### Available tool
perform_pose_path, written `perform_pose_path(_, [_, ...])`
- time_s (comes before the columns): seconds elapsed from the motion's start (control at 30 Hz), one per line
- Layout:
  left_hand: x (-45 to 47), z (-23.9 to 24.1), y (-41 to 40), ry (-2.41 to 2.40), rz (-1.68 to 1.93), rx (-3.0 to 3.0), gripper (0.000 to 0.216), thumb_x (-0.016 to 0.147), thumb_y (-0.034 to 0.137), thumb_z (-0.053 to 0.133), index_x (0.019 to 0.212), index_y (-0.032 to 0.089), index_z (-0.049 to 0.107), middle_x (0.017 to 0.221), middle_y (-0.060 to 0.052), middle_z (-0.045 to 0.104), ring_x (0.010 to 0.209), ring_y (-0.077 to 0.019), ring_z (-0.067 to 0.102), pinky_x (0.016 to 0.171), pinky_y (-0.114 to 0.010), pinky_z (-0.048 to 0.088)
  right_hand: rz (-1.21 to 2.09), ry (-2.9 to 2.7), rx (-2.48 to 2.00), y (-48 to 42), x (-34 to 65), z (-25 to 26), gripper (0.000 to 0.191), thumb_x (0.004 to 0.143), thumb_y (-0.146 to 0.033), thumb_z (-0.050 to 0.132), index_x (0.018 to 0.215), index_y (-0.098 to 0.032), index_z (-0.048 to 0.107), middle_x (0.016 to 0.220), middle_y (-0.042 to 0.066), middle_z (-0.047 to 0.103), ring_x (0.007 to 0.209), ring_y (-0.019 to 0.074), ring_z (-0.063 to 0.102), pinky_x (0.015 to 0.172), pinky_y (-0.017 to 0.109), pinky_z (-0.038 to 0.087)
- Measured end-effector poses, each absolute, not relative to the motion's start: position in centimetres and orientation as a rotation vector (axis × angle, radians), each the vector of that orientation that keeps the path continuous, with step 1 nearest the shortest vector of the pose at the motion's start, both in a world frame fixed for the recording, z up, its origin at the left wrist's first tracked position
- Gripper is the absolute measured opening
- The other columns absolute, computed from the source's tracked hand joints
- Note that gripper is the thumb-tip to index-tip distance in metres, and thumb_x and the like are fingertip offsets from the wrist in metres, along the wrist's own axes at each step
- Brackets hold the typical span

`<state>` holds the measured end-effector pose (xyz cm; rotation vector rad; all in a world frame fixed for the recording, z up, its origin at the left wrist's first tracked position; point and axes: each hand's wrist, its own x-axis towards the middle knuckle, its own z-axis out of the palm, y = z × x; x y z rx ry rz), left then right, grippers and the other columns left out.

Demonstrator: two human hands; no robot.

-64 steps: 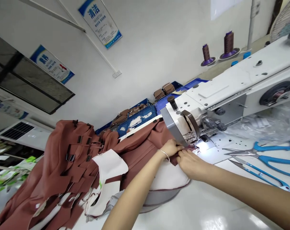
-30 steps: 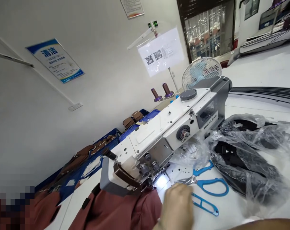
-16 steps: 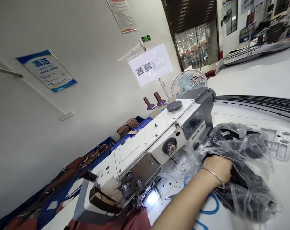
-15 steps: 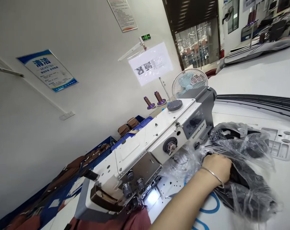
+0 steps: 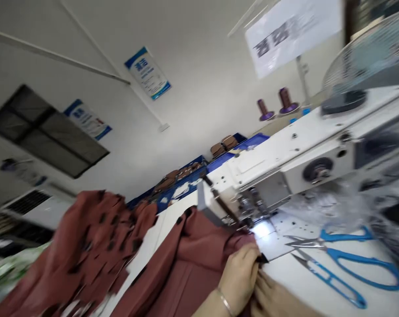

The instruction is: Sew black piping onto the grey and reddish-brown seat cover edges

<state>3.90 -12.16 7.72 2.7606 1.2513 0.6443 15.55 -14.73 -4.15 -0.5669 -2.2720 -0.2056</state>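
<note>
A maroon fabric piece (image 5: 199,246) lies under the head of the sewing machine (image 5: 252,207) and drapes toward me. My left hand (image 5: 239,273), with a silver bangle, is closed at the fabric's right edge, its fingertips on a small black piece (image 5: 262,258). Close beside it, my right hand (image 5: 268,295) has its fingers bent at the same edge; motion blurs it and partly hides its grip. Blue-handled scissors (image 5: 360,259) and blue-handled thread snips (image 5: 331,277) lie on the table to the right of my hands.
More maroon fabric with black tabs (image 5: 97,246) is heaped at the left. Blue bins (image 5: 199,165) with brown pieces stand behind the machine. Thread cones (image 5: 285,99) and a fan (image 5: 367,57) are at the back right. Clear plastic (image 5: 324,204) lies beneath the machine arm.
My left hand has left the plastic bag of black pieces at the right and come back to the maroon fabric. My right hand has come into view. The view has swung left.
</note>
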Motion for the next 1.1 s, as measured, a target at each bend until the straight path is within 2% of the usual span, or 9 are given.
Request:
perform_pose_path(0.1, [2.3, 6.2, -10.8, 1.309, 0.409, 3.098, 0.019, 0.093, 0.012, 0.042, 0.096, 0.016, 0.061, 0.108, -0.008, 0.065, 0.103, -0.0170, 0.060, 0.092, -0.031, 0.049, -0.222, -2.243, -0.563, -15.8, 15.0, -4.2, 0.009, 0.075, -0.014, 0.063, 0.083, -0.011, 0.066, 0.091, 0.018, 0.067, 0.091, 0.0326, 0.062, 0.081, 0.047, 0.051])
perform_pose_path(0.17, [2.2, 4.8, -9.2, 1.275, 0.151, 3.289, 0.015, 0.093, 0.016, 0.046, 0.096, 0.014, 0.061, 0.101, -0.010, 0.065, 0.097, -0.0201, 0.060, 0.086, -0.036, 0.050, -0.282, -2.274, -0.533, -15.9, 16.3, -3.2, 0.015, 0.072, -0.008, 0.057, 0.084, -0.014, 0.064, 0.086, 0.013, 0.068, 0.085, 0.0280, 0.063, 0.082, 0.042, 0.050])
perform_pose_path(0.27, [2.4, 2.9, -7.5, 1.383, -0.128, 3.267, 0.010, 0.090, 0.018, 0.051, 0.093, 0.013, 0.060, 0.087, -0.008, 0.062, 0.084, -0.0207, 0.059, 0.072, -0.034, 0.050, -0.394, -2.270, -0.520, -15.7, 17.9, -1.5, 0.018, 0.070, -0.006, 0.048, 0.081, -0.018, 0.057, 0.076, 0.007, 0.065, 0.073, 0.0225, 0.061, 0.077, 0.037, 0.049])
perform_pose_path(0.33, [2.4, 2.1, -7.5, 1.484, -0.215, 3.159, 0.006, 0.088, 0.017, 0.054, 0.087, 0.013, 0.059, 0.083, -0.007, 0.061, 0.082, -0.0205, 0.058, 0.072, -0.034, 0.051, -0.420, -2.254, -0.536, -15.6, 18.0, -0.8, 0.019, 0.071, -0.005, 0.044, 0.081, -0.018, 0.053, 0.075, 0.005, 0.064, 0.072, 0.0219, 0.061, 0.076, 0.036, 0.048])
perform_pose_path(0.4, [2.2, 1.6, -7.9, 1.537, -0.198, 3.072, 0.007, 0.086, 0.019, 0.058, 0.085, 0.012, 0.060, 0.090, -0.009, 0.063, 0.086, -0.0206, 0.058, 0.079, -0.034, 0.052, -0.410, -2.219, -0.580, -15.6, 17.6, -0.7, 0.022, 0.073, -0.004, 0.040, 0.084, -0.019, 0.053, 0.079, 0.005, 0.066, 0.077, 0.0219, 0.062, 0.079, 0.036, 0.048])
perform_pose_path(0.53, [1.8, 1.2, -8.9, 1.691, 0.108, 2.916, 0.020, 0.084, 0.032, 0.064, 0.091, 0.013, 0.064, 0.116, -0.013, 0.059, 0.106, -0.0247, 0.054, 0.096, -0.034, 0.048, -0.371, -2.103, -0.677, -15.8, 16.6, -1.8, 0.026, 0.078, -0.004, 0.033, 0.088, -0.019, 0.051, 0.090, 0.010, 0.069, 0.089, 0.0234, 0.065, 0.085, 0.038, 0.046])
perform_pose_path(0.63, [1.7, 1.3, -8.6, 1.724, 0.136, 2.821, 0.012, 0.089, 0.024, 0.057, 0.086, 0.016, 0.065, 0.111, -0.009, 0.061, 0.104, -0.0219, 0.054, 0.096, -0.031, 0.047, -0.377, -2.107, -0.686, -15.9, 16.4, -2.5, 0.024, 0.081, -0.006, 0.031, 0.090, -0.018, 0.050, 0.095, 0.012, 0.070, 0.093, 0.0247, 0.066, 0.087, 0.040, 0.045])
perform_pose_path(0.83, [1.2, 1.9, -7.8, 1.553, 0.037, 2.863, 0.021, 0.094, 0.017, 0.045, 0.091, 0.016, 0.066, 0.109, -0.011, 0.061, 0.103, -0.0197, 0.054, 0.098, -0.031, 0.046, -0.379, -2.102, -0.708, -15.8, 16.4, -1.8, 0.025, 0.085, -0.007, 0.027, 0.088, -0.019, 0.048, 0.093, 0.011, 0.070, 0.088, 0.0238, 0.068, 0.084, 0.038, 0.046])
perform_pose_path(1.1, [1.5, 1.3, -8.1, 1.587, 0.018, 2.924, 0.018, 0.091, 0.019, 0.053, 0.100, 0.013, 0.067, 0.115, -0.014, 0.059, 0.108, -0.0228, 0.054, 0.097, -0.032, 0.048, -0.300, -2.169, -0.704, -16.1, 16.5, -2.2, 0.034, 0.090, -0.007, 0.024, 0.080, -0.018, 0.055, 0.096, 0.014, 0.070, 0.093, 0.0253, 0.067, 0.090, 0.040, 0.042])
